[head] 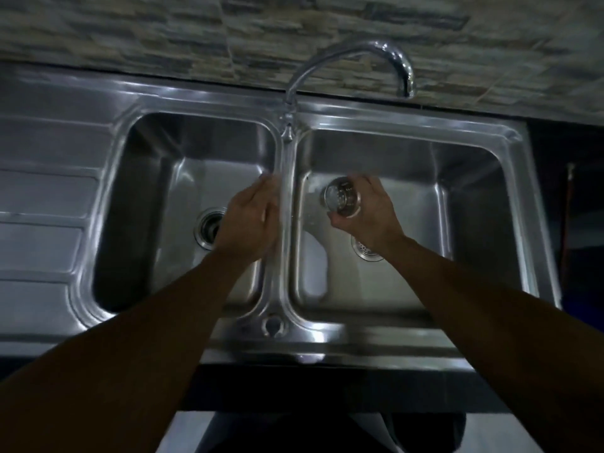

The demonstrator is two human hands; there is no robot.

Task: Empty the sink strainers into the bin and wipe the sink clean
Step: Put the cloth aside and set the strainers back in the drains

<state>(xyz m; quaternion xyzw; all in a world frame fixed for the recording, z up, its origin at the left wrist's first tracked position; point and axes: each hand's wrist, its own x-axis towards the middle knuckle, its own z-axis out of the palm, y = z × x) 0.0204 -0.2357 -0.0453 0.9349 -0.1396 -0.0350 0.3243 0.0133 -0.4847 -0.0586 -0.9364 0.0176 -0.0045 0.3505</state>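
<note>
A double-bowl steel sink (284,282) fills the view. Over the right bowl, my right hand (369,214) grips a round perforated metal strainer (341,197), tipped on its side. Below that hand, the right bowl's drain (366,250) shows a perforated strainer partly hidden by my wrist. My left hand (248,220) hovers over the left bowl beside the divider, blurred, fingers loosely together, nothing visible in it. The left drain (209,228) looks like an open dark hole, partly covered by my left hand.
A curved chrome tap (346,57) rises from the divider, its spout over the right bowl. A ribbed draining board (42,204) lies to the left. Stone-pattern tiles (163,34) back the sink. Dark space lies to the right and below the counter's front edge.
</note>
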